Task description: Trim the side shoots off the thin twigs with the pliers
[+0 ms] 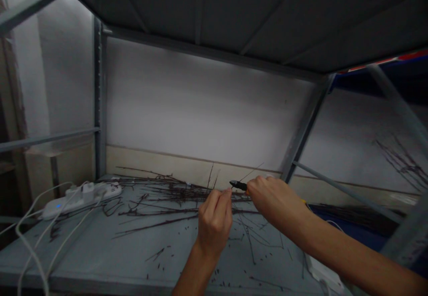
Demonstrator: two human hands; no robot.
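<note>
My left hand (216, 215) is closed in a pinch above the shelf, its fingertips close to the jaws of the pliers. A thin dark twig (210, 175) sticks up from behind its knuckles and seems to be in its grip; the fingers hide the lower end. My right hand (272, 195) is wrapped round a pair of cutting pliers (238, 185), with black jaws pointing left and a bit of orange handle showing. Behind both hands lies a pile of dark, thin branches (182, 193), spread along the back of the grey shelf (133, 253).
At the left lies a white power strip (82, 199) with plugs and cables. Short cut bits (157, 255) are scattered at the front. A white object (324, 273) lies at the right under my forearm. Metal posts (100, 100) and an upper shelf (214, 15) frame the space.
</note>
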